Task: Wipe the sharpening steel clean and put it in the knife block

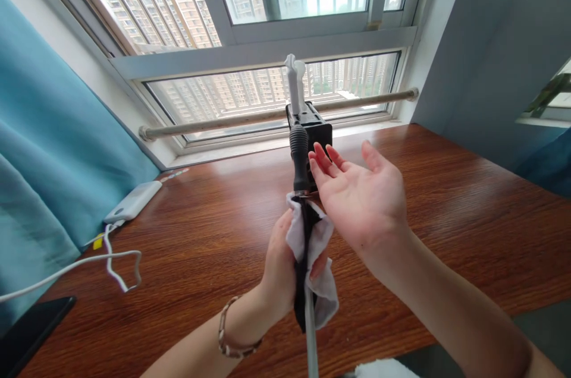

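Observation:
In the middle stands a long tool with a black ribbed handle (300, 155) at its far end and a grey metal shaft (311, 339) running towards me. I cannot make out its exact kind. A white cloth with black parts (323, 298) is folded around the shaft below the handle. My left hand (283, 265) is closed around the cloth and the shaft inside it, its fingers mostly hidden. My right hand (363, 194) is open, palm up and fingers spread, just right of the handle, with nothing in it. Its fingertips lie near the handle; whether they touch is unclear.
Behind the handle is a black box-like holder (325, 135) with white rounded pieces (293, 84) sticking up. A white power bank (134, 202) with a white cable (80, 265) lies left on the brown wooden table (214, 205). A dark flat device (40, 330) sits lower left.

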{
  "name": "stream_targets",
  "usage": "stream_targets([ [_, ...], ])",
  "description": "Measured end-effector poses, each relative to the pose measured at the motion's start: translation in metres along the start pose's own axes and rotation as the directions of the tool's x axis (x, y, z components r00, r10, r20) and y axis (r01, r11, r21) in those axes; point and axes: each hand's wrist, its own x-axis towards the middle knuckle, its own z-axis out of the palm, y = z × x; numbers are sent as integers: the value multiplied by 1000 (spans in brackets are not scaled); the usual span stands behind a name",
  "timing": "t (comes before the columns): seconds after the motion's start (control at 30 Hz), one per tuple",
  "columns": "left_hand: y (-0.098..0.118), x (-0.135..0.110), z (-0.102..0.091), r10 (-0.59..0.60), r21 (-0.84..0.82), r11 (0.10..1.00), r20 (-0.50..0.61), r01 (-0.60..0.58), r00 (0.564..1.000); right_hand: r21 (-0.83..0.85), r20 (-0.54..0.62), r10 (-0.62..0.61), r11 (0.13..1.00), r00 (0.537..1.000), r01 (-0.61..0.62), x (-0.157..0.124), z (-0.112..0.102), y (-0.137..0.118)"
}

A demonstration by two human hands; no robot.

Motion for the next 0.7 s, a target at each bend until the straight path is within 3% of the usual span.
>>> stream_targets([
  [0.13,-4,-4,17,7,33,999,-100,-4,995,28,32,-178,984,983,178,4,12,6],
  [0.27,-11,-3,20,-22,40,999,-170,29,985,-64,33,-429,900,903,430,14,8,18],
  [0.4,-11,-3,17,-70,49,996,-203,81,977,-169,121,-527,824,841,541,21,-1,28],
  [0.63,-10,-5,11,-72,99,991,-191,92,979,-307,323,-692,568,645,763,23,-9,42],
  [0.7,-11,-5,7,-96,77,991,-145,108,985,-353,349,-714,500,607,791,21,-9,46],
])
